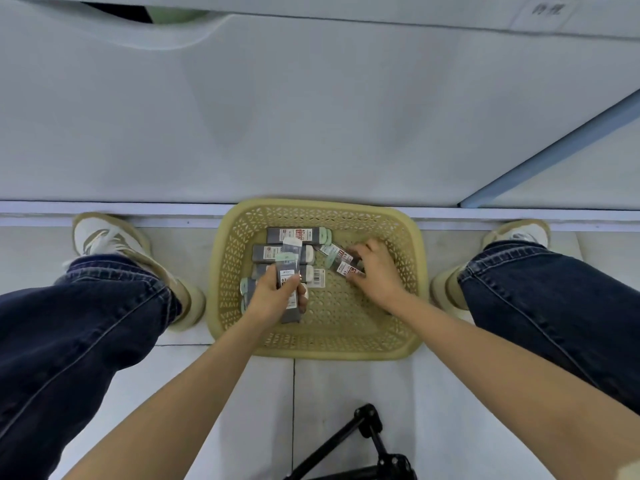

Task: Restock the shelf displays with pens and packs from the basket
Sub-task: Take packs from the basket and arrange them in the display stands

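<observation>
Basket (408,258): yellow, sits on the floor.
Left hand (273,296): holds a bunch of packs (289,268).
Right hand (377,268): pinches two packs (341,259) in the basket.

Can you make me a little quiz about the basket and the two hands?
1. True or false: the yellow basket sits up on a shelf.
2. What does the left hand hold? A) a bundle of packs B) a cup C) scissors
3. Fill the gap: the right hand pinches loose packs inside the ____.
Key: 1 false, it stands on the floor; 2 A; 3 basket.
</observation>
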Tool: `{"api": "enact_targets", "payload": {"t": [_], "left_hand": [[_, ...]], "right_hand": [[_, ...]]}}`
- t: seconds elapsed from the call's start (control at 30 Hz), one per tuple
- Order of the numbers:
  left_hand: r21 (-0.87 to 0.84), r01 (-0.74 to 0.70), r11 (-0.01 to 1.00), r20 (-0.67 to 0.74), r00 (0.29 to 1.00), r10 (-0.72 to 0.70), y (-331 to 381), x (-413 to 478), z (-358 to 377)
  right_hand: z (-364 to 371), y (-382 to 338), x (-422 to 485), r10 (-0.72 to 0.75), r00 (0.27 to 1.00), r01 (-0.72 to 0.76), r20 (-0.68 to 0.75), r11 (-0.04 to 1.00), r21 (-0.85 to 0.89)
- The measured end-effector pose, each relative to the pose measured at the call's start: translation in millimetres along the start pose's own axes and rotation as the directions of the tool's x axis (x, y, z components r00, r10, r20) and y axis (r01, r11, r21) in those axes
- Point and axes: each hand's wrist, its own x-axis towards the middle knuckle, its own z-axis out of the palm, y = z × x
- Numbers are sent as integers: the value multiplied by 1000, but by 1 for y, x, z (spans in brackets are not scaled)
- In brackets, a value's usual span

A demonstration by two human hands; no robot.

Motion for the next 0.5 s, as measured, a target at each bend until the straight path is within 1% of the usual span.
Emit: {"api": "enact_targets", "payload": {"t": [0.13,0.2,0.27,0.37,0.43,0.5], "left_hand": [[-7,28,1000,-30,999,-28,-3,1,1],[-6,33,999,-35,999,-34,-2,0,0],[-12,32,999,-42,999,-32,0,-2,-1],[34,-8,999,-62,998,11,7,-5,-4],[93,-58,994,-69,996,65,15,-7,-7],[134,-83,988,-92,991,96,26,-7,-8]], "right_hand": [[2,1,-3,4,1000,-6,20,997,83],[-2,0,-3,-1,1000,-1,24,998,62],[-7,1,-4,-14,998,12,63,1000,26],[-22,4,-7,-24,987,18,157,999,38],[-41,6,-6,-24,989,8,147,994,105],[-66,3,-5,-67,986,44,152,987,153]]}}
